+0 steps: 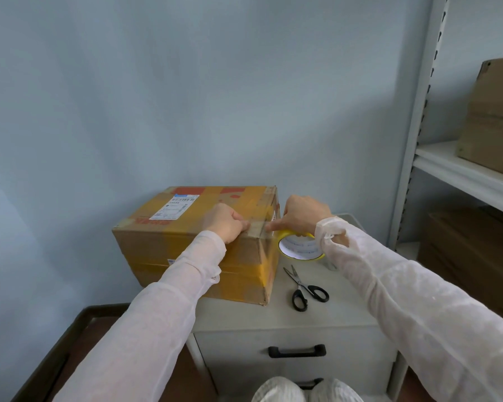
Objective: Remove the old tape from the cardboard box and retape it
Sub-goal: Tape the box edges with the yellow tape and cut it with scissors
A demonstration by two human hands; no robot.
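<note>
On the left part of a pale grey table (317, 314) with drawers: a brown and yellow cardboard box (192, 250), flaps down, its left end overhanging the table's edge. Stuck on its top, toward the far left, a white shipping label (174, 208); red patches along the far edge.

On the near top edge of the box, close to the right corner, a short strip of clear tape (259, 227).

Left grip (227, 226) resting on that edge, fingers curled in, fingertips and thumb pinching down on the left end of the strip. Right grip (302, 216) just beside the box's right corner, curled round a yellow-rimmed roll of tape (299, 249) with a white core, forefinger stretched out to touch the right end of the strip. Roll held clear of the table, just beside the box's right face, open core turned toward the camera. Cannot tell whether the strip is joined to the roll.

Both arms in thin pale pink sleeves (186, 274).

Right of the box and apart from it, flat on the table, black-handled scissors (305, 288), blades almost together, tips pointing away toward the roll. On the table's front, a black drawer handle (296, 351).

At the far right, a grey metal shelf (462, 175) with plain brown cartons (494, 120) on and below it. Behind everything, a blue-grey wall (186, 82).
</note>
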